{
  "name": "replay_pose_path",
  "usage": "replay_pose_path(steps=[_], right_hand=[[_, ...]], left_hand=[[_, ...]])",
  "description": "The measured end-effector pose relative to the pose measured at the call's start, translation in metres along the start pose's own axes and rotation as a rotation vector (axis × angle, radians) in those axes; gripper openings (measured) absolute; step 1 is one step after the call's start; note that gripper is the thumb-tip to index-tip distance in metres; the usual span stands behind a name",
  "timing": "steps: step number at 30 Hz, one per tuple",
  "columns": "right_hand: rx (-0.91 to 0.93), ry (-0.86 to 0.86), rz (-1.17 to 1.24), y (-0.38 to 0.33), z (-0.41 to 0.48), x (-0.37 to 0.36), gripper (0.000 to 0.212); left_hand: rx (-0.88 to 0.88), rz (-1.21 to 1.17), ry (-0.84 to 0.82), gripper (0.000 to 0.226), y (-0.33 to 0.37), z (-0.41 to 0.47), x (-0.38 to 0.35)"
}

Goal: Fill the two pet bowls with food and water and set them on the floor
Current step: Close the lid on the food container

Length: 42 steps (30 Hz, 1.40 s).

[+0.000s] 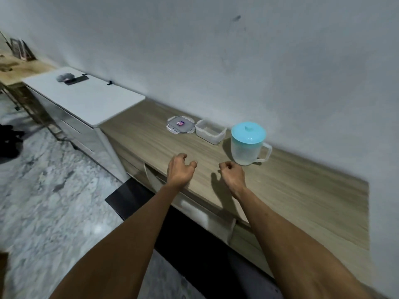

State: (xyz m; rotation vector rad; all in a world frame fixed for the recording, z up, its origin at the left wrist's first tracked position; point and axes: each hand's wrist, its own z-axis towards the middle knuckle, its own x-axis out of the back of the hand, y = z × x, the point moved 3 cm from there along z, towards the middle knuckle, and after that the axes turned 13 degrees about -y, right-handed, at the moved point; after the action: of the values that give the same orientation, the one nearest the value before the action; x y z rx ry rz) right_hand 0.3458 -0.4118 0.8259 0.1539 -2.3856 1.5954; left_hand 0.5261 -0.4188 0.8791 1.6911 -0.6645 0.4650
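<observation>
A clear plastic jug (248, 147) with a light blue lid and a side handle stands on the wooden counter (302, 190) near the wall. To its left sits an open, clear rectangular container (210, 131), which looks empty, and further left lies its flat lid (180, 124) with a small sticker. My left hand (180, 171) hovers over the counter's front edge, fingers loosely curled and apart, holding nothing. My right hand (232, 174) is curled into a loose fist just left of the jug, holding nothing. No pet bowls are in view.
A white cabinet (86, 100) adjoins the counter on the left, with a small grey object on top. A wooden table (19, 67) stands beyond it. Marble-patterned floor (54, 190) lies to the left, with a dark mat (133, 197) below the counter.
</observation>
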Motion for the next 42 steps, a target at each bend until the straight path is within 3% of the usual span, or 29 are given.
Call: replay_pose_path(steps=[8, 17, 25, 28, 34, 38, 42], right_hand=[[-0.03, 0.045, -0.015, -0.043, 0.076, -0.034, 0.037], [-0.103, 0.358, 0.016, -0.067, 0.15, -0.053, 0.045], [-0.246, 0.624, 0.004, -0.078, 0.202, -0.066, 0.048], [-0.281, 0.664, -0.015, -0.073, 0.216, -0.065, 0.045], [-0.302, 0.727, -0.079, -0.071, 0.231, -0.063, 0.04], [-0.29, 0.758, -0.098, -0.067, 0.23, -0.069, 0.032], [-0.273, 0.763, -0.125, -0.067, 0.228, -0.072, 0.029]], left_hand=[[-0.031, 0.042, -0.038, 0.052, -0.021, 0.111, 0.045], [-0.145, 0.089, -0.16, 0.044, -0.042, 0.258, 0.095], [-0.209, 0.301, -0.401, 0.075, -0.08, 0.399, 0.117], [-0.276, 0.401, -0.471, 0.072, -0.086, 0.444, 0.107], [-0.381, 0.545, -0.596, 0.08, -0.068, 0.482, 0.098], [-0.382, 0.627, -0.667, 0.107, -0.073, 0.498, 0.085], [-0.407, 0.648, -0.678, 0.12, -0.07, 0.502, 0.08]])
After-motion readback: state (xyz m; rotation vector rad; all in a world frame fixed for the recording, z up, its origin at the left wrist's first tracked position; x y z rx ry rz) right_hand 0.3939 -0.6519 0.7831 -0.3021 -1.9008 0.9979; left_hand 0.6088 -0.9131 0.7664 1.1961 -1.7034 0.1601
